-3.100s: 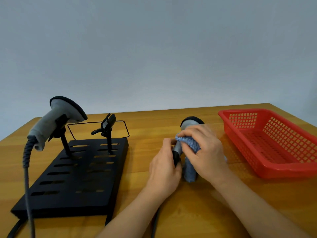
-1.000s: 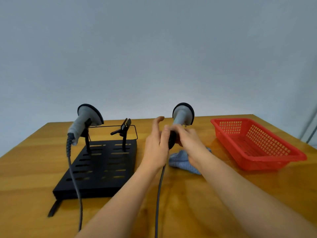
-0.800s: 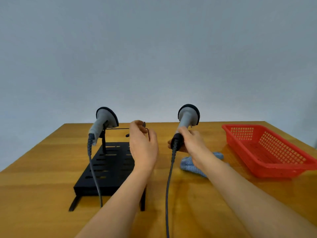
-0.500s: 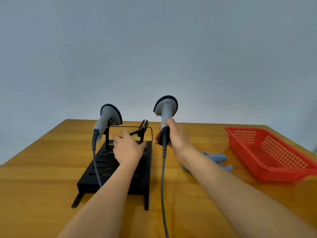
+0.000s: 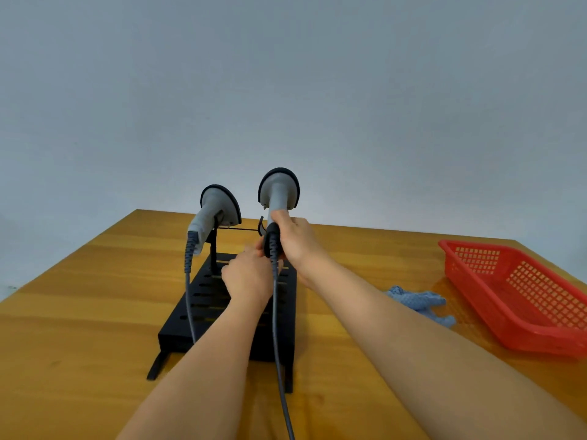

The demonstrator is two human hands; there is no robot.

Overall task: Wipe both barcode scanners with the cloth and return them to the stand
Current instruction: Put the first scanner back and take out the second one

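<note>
Right hand (image 5: 297, 241) of ours gripping the handle of a grey black-rimmed barcode scanner (image 5: 279, 195) above the black slotted metal stand (image 5: 287, 315) — left hand (image 5: 249, 276) beneath, grip unclear, second grey scanner (image 5: 216, 209) docked, crumpled blue cloth (image 5: 419, 303) on the wooden table (image 5: 79, 296) beside a red plastic basket (image 5: 521, 296).

The cloth (image 5: 419, 303) is no longer pressed to the scanner (image 5: 278, 198); it is dropped on the table (image 5: 79, 296), beside the basket (image 5: 521, 290). The scanner, wiped low over the table three seconds ago, is now raised upright and carried left, over the right side of the stand (image 5: 287, 300), level with the second scanner (image 5: 216, 208). It is passed from the left hand (image 5: 249, 276) into the right hand (image 5: 293, 239), which is now wrapped round the handle. The left hand is brought in under it, fingertips at the black handle base. The cable (image 5: 279, 344) is trailed across the stand.
</note>
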